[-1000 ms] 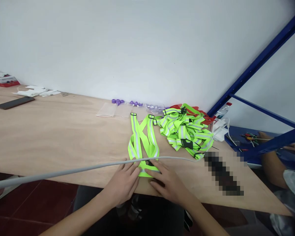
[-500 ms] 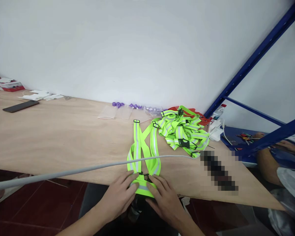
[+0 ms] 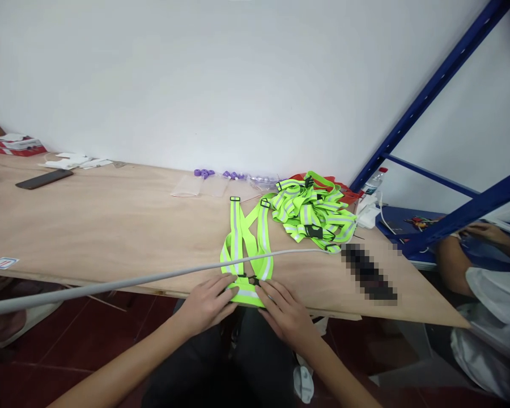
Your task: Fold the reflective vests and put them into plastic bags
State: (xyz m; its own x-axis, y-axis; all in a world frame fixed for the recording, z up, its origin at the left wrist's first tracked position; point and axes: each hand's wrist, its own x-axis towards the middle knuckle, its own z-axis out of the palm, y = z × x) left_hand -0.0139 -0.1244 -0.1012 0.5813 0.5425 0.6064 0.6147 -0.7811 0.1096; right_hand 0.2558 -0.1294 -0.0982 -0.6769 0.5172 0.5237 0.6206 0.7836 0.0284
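A fluorescent yellow-green reflective safety harness (image 3: 238, 238) with silver stripes lies spread on the wooden table (image 3: 110, 226), its straps crossing and its waist band at the front edge. Black slider buckles sit at the strap tops, and a black clip shows near the band. My left hand (image 3: 208, 300) grips the band's left side, fingers on top and closed around the fabric. On the right side, my right hand (image 3: 285, 309) does the same. The fabric beneath both palms is hidden. Above the harness a grey cable (image 3: 153, 277) runs across the view.
A tangled pile of similar reflective harnesses (image 3: 310, 212) lies to the right, near a blurred-out dark object (image 3: 369, 275). Behind are purple rolls (image 3: 204, 173), clear bags (image 3: 187, 185) and a bottle (image 3: 374, 181). A blue metal frame (image 3: 429, 102) rises at right, where another person's arm (image 3: 454, 266) shows.
The camera view has tilted down, so the table and harness sit higher in the picture. Both my hands stay on the waist band, which lies flat at the table edge.
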